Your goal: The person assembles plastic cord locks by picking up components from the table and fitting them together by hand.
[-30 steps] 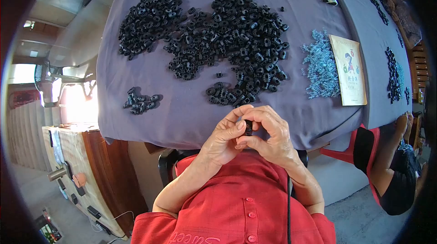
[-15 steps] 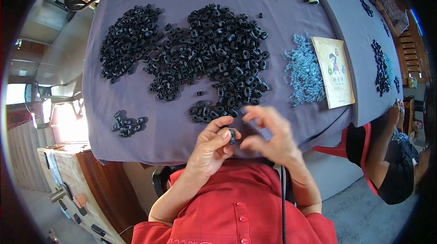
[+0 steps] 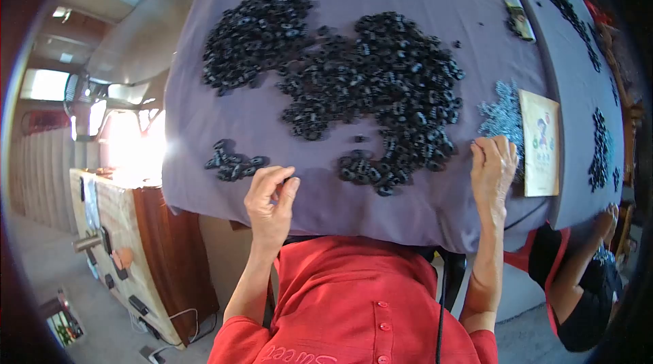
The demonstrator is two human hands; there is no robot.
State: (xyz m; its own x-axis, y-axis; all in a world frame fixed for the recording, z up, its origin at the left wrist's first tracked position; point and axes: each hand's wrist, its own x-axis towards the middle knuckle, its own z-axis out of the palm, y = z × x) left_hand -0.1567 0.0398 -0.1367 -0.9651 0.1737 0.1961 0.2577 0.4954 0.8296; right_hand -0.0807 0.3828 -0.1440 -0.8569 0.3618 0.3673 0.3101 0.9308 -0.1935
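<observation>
My left hand [image 3: 269, 206] is closed, thumb against curled fingers, with a dark bit of a small black plastic piece [image 3: 290, 173] showing at its fingertips. It is just right of a small group of black pieces [image 3: 232, 162]. On the other side, my right hand [image 3: 494, 168] has its fingers pinched together, pointing down at the near edge of a pile of small pale-blue, coil-like pieces [image 3: 502, 114]. What lies between those fingers is hidden. A large heap of black plastic pieces [image 3: 401, 78] spreads across the cloth between and beyond my hands.
Another black heap [image 3: 255, 41] adjoins at the upper left. A thin booklet [image 3: 541, 143] lies beside the pale-blue pile, and a small packet [image 3: 518, 16] is farther back. More black pieces [image 3: 600, 150] are on the adjoining table, where another person's arm [image 3: 578, 272] shows. A wooden cabinet [image 3: 163, 255] stands left.
My hands have moved apart: the left went left towards the small group, the right went right to the pale-blue pile. The camera view has shifted, so the table appears farther right.
</observation>
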